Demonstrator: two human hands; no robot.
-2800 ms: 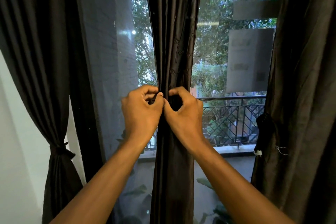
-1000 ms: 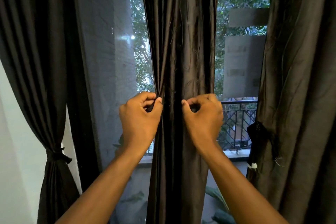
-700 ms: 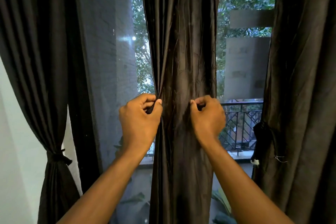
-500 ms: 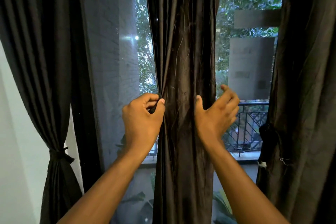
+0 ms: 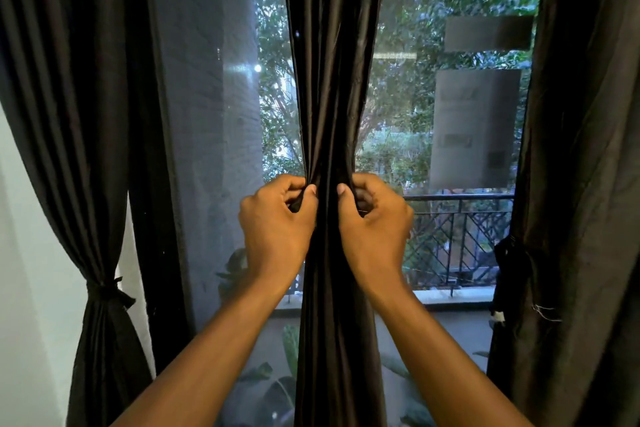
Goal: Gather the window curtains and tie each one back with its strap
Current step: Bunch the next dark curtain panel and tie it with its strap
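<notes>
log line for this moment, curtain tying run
step: gathering middle curtain | left hand: grips its left edge | right hand: grips its right edge | left curtain: tied | middle strap: not seen

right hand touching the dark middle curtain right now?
Touching. The head view shows the right hand with fingers curled into the folds of the dark middle curtain, gripping its right edge, thumb pressed against the fabric.
</notes>
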